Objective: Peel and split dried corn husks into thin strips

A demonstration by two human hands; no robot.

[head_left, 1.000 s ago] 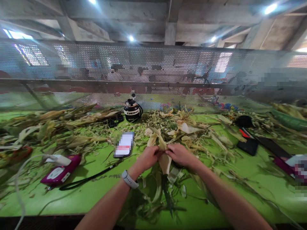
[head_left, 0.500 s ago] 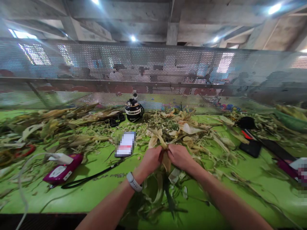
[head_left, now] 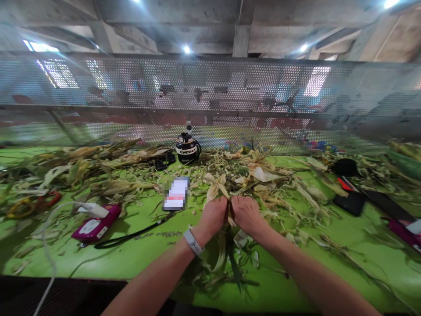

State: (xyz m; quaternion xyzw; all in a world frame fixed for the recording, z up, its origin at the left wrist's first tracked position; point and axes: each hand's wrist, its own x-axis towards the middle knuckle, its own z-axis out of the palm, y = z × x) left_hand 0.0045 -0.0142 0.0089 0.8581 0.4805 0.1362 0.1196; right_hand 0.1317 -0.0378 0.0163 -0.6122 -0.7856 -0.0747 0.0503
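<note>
Green desk (head_left: 115, 263) before you, strewn with husk scraps (head_left: 263, 174); a green bowl (head_left: 406, 161) is cut off at the right edge. Your left hand (head_left: 215, 215) and right hand (head_left: 246, 213) are curled tight, knuckles close together, both gripping a pale corn husk (head_left: 217, 186), right of the phone (head_left: 176, 193). Your fingertips and the husk's gripped middle are hidden; phone screen pixelated.

Husk (head_left: 214, 188) in the grip is papery and matt; the table (head_left: 131, 261) beneath is smooth and glossy. Left of the grip, the socket (head_left: 112, 218) is shiny plastic; beyond the grip, the screen (head_left: 204, 72) is perforated metal.
</note>
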